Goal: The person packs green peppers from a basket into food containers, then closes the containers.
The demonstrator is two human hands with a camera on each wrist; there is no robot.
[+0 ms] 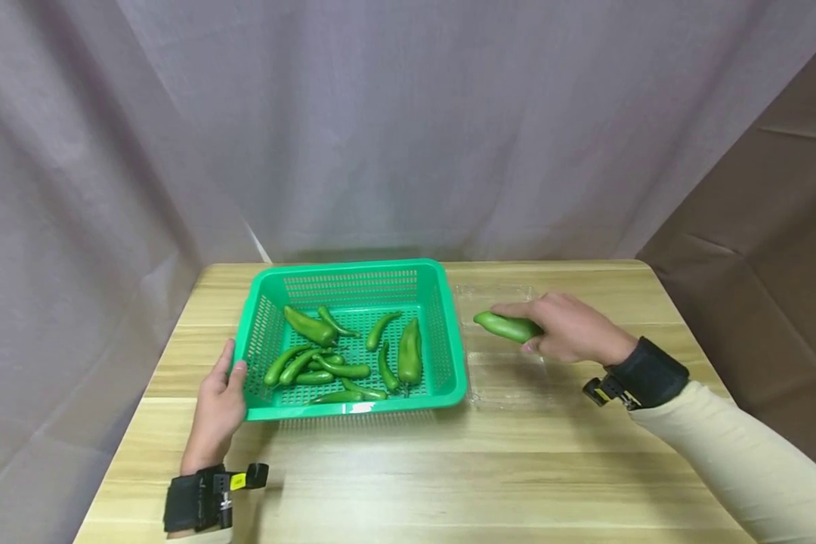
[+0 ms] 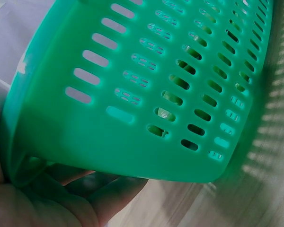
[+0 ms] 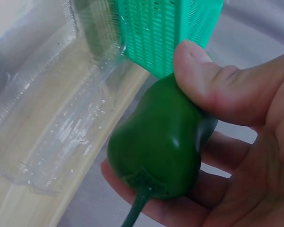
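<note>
Gripping a green pepper [image 1: 508, 326] in the right hand [image 1: 571, 330], thumb [image 3: 213, 90] pressed on top and fingers [image 3: 146, 198] curled beneath, stem pointing toward the lower edge of the right wrist view. Held that way, apparently, to keep the smooth, rounded skin from slipping; the blunt stem end sits deep in the palm while the tapered tip juts out to the left of the knuckles in the head view. Hovering right of centre in the frame, just above a clear plastic tray [image 1: 496, 370], itself lying flat on the wooden table [image 1: 449, 468] just beside the right wall of the green basket [image 1: 449, 325]. Hard to say whether pepper and tray touch; the wrist view suggests a gap.

Resting against the lower-left corner of the basket, the left hand [image 1: 219, 404], thumb at the rim and fingers [image 2: 109, 194] under the wall, probably steadying the light plastic so it does not slide. Seen close in the left wrist view: slotted wall tipped across the frame, green shapes showing through the holes.

Lying loose inside the basket at centre frame, about a dozen more peppers [image 1: 340, 351], long and thin, crossing one another. Hanging behind, a grey curtain [image 1: 408, 113].
</note>
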